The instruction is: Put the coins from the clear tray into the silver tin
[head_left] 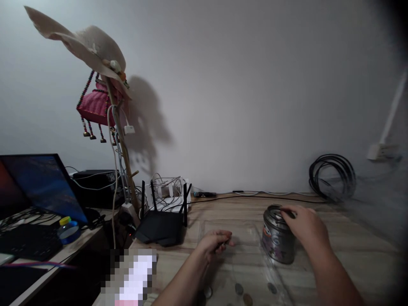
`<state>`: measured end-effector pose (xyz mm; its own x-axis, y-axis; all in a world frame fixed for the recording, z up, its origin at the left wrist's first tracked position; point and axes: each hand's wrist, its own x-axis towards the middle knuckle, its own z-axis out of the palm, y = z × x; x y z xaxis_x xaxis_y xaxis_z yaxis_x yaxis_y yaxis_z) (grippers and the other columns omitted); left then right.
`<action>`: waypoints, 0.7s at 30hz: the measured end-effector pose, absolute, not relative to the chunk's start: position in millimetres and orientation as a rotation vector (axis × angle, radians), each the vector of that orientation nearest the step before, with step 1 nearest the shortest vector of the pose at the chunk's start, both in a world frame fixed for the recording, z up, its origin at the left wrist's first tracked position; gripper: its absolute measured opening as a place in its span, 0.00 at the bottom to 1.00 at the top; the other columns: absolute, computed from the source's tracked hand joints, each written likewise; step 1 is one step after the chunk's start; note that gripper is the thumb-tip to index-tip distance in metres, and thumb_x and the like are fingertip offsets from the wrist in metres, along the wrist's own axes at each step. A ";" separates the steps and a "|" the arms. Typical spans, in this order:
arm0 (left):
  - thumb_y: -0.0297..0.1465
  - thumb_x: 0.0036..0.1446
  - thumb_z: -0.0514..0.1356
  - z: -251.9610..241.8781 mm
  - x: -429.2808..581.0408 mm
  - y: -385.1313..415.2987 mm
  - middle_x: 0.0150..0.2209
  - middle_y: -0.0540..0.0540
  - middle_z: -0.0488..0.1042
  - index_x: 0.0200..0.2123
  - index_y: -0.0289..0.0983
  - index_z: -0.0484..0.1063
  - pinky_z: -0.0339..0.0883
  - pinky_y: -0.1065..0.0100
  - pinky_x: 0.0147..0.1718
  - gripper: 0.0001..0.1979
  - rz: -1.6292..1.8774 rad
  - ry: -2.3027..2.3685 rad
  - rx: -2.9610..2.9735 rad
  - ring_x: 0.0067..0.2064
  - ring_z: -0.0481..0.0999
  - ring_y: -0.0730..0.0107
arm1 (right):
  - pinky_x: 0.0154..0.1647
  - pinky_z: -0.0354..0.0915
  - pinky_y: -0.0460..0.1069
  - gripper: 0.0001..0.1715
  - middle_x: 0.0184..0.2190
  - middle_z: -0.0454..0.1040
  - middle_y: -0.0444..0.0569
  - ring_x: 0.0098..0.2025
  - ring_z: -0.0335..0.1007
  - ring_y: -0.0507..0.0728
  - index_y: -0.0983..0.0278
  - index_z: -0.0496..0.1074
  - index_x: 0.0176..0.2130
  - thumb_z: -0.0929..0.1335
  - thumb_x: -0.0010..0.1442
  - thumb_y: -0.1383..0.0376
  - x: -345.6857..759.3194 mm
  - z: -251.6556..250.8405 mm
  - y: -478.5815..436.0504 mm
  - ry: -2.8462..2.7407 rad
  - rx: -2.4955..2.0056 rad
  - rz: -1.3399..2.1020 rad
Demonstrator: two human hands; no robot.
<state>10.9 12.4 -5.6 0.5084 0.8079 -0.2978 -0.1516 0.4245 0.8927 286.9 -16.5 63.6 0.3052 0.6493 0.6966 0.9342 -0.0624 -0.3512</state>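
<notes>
A silver metal tin [279, 244] with printed figures stands upright on the wooden table. My right hand [306, 223] is at its lid, fingers pinched together over the top; whatever they hold is hidden. To the left of the tin, my left hand [216, 244] hovers with its fingers curled closed, a small dark edge showing between them that I cannot make out. Below the hands, a silver coin [208, 292], a grey coin [239, 289], a brownish coin [247, 299] and another coin [272, 288] lie on or in clear plastic [255, 238].
A black router [162, 227] with upright antennas sits left of my hands, and a blurred-out bright object [137, 276] is at the front left. Cables run along the wall to a black coil [331, 176]. A monitor [44, 182] and a blue jar [68, 231] occupy the left desk.
</notes>
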 end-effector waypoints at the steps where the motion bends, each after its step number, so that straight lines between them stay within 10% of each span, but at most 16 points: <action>1: 0.29 0.45 0.59 -5.9 10.9 12.5 0.23 0.49 0.70 0.40 0.32 0.66 0.34 0.78 0.13 0.16 0.705 0.830 0.952 0.14 0.55 0.87 | 0.33 0.57 0.51 0.15 0.32 0.74 0.51 0.34 0.65 0.59 0.62 0.73 0.31 0.61 0.49 0.59 276.1 64.6 -19.2 -1.402 -1.713 -0.509; 8: 0.31 0.39 0.64 -4.6 14.3 5.9 0.25 0.51 0.69 0.48 0.33 0.61 0.43 0.79 0.15 0.30 0.845 0.674 1.066 0.21 0.65 0.83 | 0.26 0.56 0.46 0.21 0.21 0.72 0.47 0.24 0.64 0.52 0.64 0.70 0.24 0.57 0.55 0.57 169.8 30.8 -13.0 -1.980 -1.340 0.454; 15: 0.33 0.43 0.61 -4.6 14.2 6.4 0.21 0.52 0.67 0.40 0.33 0.67 0.37 0.78 0.13 0.18 0.729 0.708 1.072 0.15 0.57 0.86 | 0.24 0.58 0.45 0.17 0.21 0.73 0.47 0.23 0.65 0.51 0.68 0.71 0.30 0.63 0.49 0.57 165.5 5.2 3.8 -1.926 -1.129 1.120; 21: 0.32 0.46 0.57 -2.3 10.8 7.7 0.22 0.51 0.66 0.36 0.33 0.68 0.37 0.80 0.13 0.13 0.643 0.765 0.881 0.16 0.58 0.86 | 0.32 0.62 0.48 0.15 0.28 0.75 0.50 0.30 0.68 0.54 0.64 0.72 0.33 0.63 0.49 0.59 193.9 40.8 -8.2 -1.721 -1.271 0.326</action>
